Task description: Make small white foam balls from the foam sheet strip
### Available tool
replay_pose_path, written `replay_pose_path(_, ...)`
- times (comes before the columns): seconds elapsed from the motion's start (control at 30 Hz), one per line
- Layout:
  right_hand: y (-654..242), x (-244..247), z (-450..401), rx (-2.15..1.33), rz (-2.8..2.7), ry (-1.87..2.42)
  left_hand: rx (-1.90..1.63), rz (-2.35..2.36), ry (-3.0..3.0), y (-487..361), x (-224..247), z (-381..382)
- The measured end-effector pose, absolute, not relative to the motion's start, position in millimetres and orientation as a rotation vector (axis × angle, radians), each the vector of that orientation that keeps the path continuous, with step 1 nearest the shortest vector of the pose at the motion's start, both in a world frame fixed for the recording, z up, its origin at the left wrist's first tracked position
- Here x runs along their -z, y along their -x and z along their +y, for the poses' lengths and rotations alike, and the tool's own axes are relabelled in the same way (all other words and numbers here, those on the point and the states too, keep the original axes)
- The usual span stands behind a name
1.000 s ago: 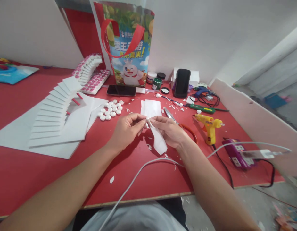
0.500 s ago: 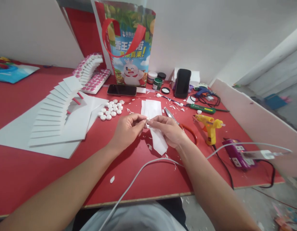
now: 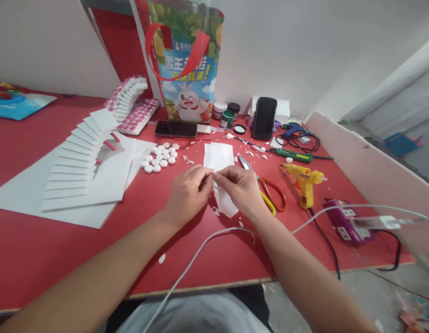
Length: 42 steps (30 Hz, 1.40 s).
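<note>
My left hand (image 3: 190,193) and my right hand (image 3: 240,187) meet fingertip to fingertip over the middle of the red table. Both are closed in a pinch on a tiny white piece, mostly hidden by the fingers. Under and behind them lie white paper strips (image 3: 219,156). Left of my left hand sits a cluster of small round white discs (image 3: 160,158). Scissors (image 3: 277,194) with red and yellow handles lie just right of my right hand, blades pointing up and left. White scraps are scattered around.
The red table (image 3: 158,240) also holds a yellow glue gun (image 3: 306,187), a purple box (image 3: 342,222), a green-handled tool (image 3: 293,155), a phone (image 3: 176,129), stacked white boards (image 3: 73,162) and a printed bag (image 3: 189,78). A white cable (image 3: 196,259) crosses in front.
My right hand has turned slightly and shifted left, showing more of the scissors' handles. My left hand's fingers have curled more, and the white piece between the fingertips is less visible.
</note>
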State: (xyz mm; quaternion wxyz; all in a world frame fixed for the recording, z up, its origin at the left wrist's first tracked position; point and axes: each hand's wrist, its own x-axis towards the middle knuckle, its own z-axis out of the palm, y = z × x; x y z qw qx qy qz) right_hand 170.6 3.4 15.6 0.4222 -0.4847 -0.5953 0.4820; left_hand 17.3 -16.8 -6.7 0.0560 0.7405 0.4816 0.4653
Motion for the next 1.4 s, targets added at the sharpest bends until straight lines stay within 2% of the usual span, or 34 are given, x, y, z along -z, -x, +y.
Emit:
replay_pose_path(0.17, -174, -15, 5, -1.123, -1.529, 1.193, -1.409, 1.352, -2.4, -16, 8, -16)
replay_pose_path(0.43, -180, -17, 7, -0.943, -1.744, 1.209, -1.319, 1.168, -1.84, -14, 1, -15)
replay_pose_path(0.63, -180, -21, 9, -1.195, -1.571, 1.215, -1.404, 1.27, -2.112, -15, -1, -13)
replay_pose_path(0.77, -183, -25, 10, -1.434, -1.443, 1.185, -1.444, 1.338, -1.966, -15, -2, -12)
replay_pose_path(1.03, -179, -21, 10, -1.297, -1.545, 1.219, -1.368, 1.318, -1.619, -17, 0, -15)
replay_pose_path(1.27, -170, -21, 0, -1.06, -1.552, 1.224, -1.569, 1.351, -2.137, -20, 1, -16)
replay_pose_path(1.4, -172, -22, -2, -0.99, -1.61, 1.194, -1.561, 1.364, -2.381, -18, 6, -16)
